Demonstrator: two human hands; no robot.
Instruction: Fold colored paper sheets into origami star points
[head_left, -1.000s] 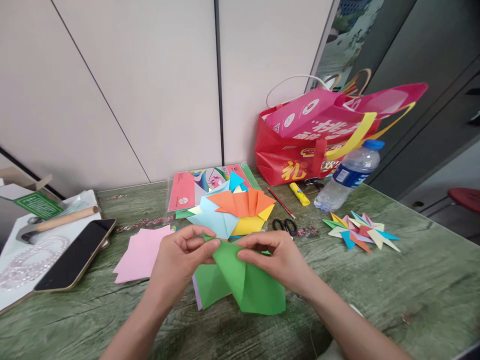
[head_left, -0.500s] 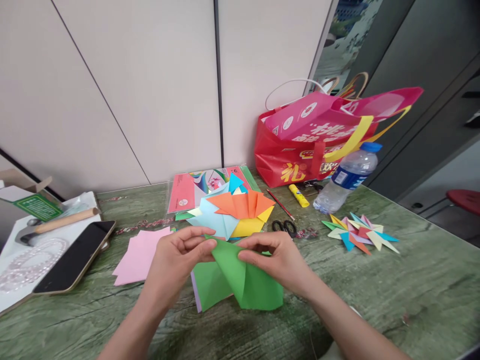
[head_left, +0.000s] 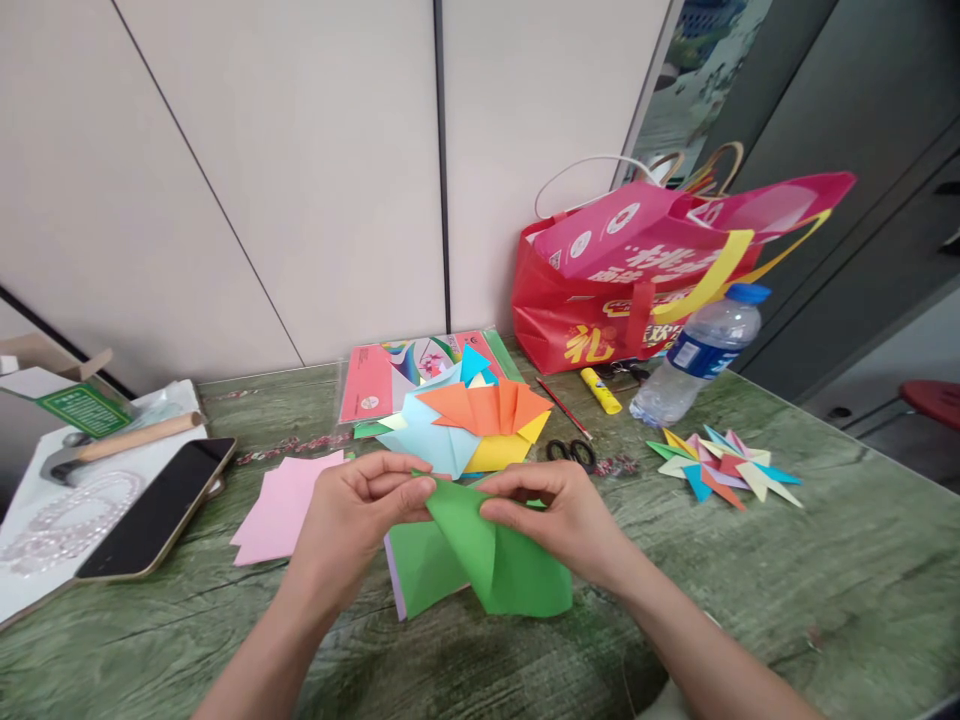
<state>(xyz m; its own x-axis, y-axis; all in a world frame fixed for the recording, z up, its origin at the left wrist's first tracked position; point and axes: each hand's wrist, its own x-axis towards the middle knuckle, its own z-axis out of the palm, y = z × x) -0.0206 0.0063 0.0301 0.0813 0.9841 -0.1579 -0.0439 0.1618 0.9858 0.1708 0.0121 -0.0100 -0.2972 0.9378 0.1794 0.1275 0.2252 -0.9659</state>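
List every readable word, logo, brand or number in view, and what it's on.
"礼": red bag, large yellow character; its other lettering is partly covered or too blurred to read for certain.
Bottle label: white marks and a barcode, not readable.
Green box: print too small.
Yellow glue stick: print too small.
Red paper pack: print too small.
No brand or number legible.

My green sheet (head_left: 499,555), partly folded, is pinched between both my hands (head_left: 356,535), directly before the orange folded paper (head_left: 487,407).
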